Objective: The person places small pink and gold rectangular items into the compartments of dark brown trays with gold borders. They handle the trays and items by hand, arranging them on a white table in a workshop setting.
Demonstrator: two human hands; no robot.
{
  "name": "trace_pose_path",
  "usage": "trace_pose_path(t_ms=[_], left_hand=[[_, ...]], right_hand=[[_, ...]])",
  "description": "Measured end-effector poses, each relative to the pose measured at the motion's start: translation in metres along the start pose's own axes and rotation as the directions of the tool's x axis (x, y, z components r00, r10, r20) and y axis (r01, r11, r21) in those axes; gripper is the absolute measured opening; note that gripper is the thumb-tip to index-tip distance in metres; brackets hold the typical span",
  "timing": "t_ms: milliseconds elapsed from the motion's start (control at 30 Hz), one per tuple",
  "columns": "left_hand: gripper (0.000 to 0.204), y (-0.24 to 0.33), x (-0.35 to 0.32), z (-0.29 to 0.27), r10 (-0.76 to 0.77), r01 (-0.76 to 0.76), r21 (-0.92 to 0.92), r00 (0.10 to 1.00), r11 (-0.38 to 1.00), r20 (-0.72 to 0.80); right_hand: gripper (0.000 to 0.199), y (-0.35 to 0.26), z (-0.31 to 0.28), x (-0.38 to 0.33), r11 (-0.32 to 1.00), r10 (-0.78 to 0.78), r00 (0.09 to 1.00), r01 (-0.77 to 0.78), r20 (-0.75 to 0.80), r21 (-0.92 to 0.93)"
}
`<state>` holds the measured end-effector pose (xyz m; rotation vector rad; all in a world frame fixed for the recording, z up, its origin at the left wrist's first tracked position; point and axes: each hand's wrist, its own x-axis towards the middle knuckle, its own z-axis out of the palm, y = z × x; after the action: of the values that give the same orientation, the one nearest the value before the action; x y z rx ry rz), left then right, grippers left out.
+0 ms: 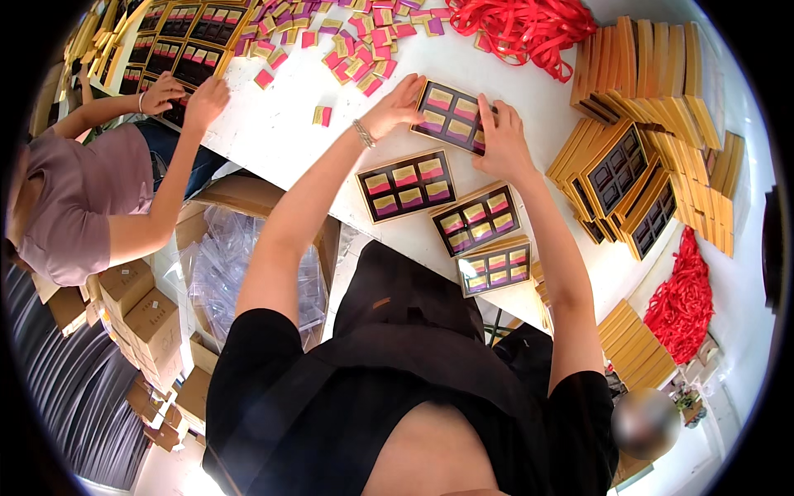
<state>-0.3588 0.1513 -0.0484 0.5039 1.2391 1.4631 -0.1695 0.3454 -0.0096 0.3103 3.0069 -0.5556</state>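
Note:
A shallow gold-edged box (447,116) with dark compartments sits between my hands, filled with small pink, gold and purple packets. My left hand (395,107) grips its left end, thumb and fingers at the edge. At the right end, my right hand (506,142) is closed round the edge, its fingertips reaching over the corner. Closer to me lie a similar filled box (407,188), another filled box (475,220) tilted beside it, and a third box (495,267) with a shiny cover at the table's near edge.
Loose packets (364,54) and red ribbons (529,33) cover the table's far side. Stacked gold-edged boxes (645,70) stand at right, near empty-compartment trays (616,169). A carton of clear plastic covers (244,264) is below left. A co-worker's hands (186,99) work beside filled boxes.

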Motion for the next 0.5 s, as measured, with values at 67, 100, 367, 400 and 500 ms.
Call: trace_pose_path(t_ms=[67,100,367,400,500], left_hand=[[0.099,-0.011,0.006,0.016,0.019,-0.029,-0.052,0.983,0.998,-0.185],[0.075,-0.021,0.008,0.021,0.130,-0.073,0.189,0.942,0.979,-0.308],[0.045,-0.012,0.017,0.048,0.278,0.017,0.448,0.764,0.894,-0.582],[0.045,-0.011,0.017,0.049,0.276,0.024,0.449,0.758,0.893,-0.591],[0.045,-0.025,0.022,0.044,0.332,0.016,0.484,0.709,0.875,-0.622]], right_hand=[[0.109,-0.008,-0.001,0.010,0.999,-0.016,1.000,0.017,0.019,-0.044],[0.109,-0.012,-0.005,0.015,0.997,-0.020,0.999,0.023,0.042,-0.077],[0.110,0.008,-0.011,0.019,0.992,-0.072,0.995,0.065,0.064,0.111],[0.110,0.009,-0.014,0.022,0.989,-0.050,0.995,0.037,0.091,0.141],[0.109,0.002,-0.016,0.019,0.998,-0.058,0.992,0.057,0.109,0.013]])
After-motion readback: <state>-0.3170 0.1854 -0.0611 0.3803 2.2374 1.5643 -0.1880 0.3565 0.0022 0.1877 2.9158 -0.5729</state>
